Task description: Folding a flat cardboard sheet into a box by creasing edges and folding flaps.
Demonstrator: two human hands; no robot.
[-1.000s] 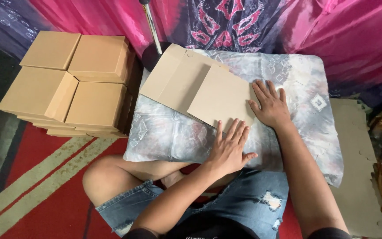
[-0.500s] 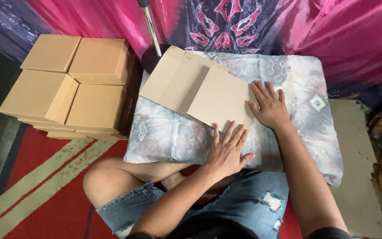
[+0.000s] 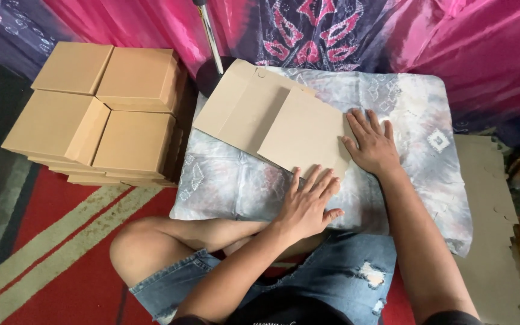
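From the head camera, a flat brown cardboard box blank (image 3: 272,117) lies partly folded on a grey-and-white patterned cushion (image 3: 416,114) that rests across the seated person's lap. One square panel of the blank is folded over the rest, its near corner pointing toward the person.

The left hand (image 3: 309,201) lies palm down with fingers spread wide, its fingertips pressing the near edge of the folded panel; it grips nothing. The right hand (image 3: 373,143) is also flat and open, fingers together and stretched out, resting on the cushion and touching the panel's right edge.

To the left, on a red rug with pale stripes (image 3: 49,241), stands a stack of folded brown cardboard boxes (image 3: 94,114), well apart from both hands. Pink and purple patterned fabric (image 3: 344,30) hangs behind the cushion.
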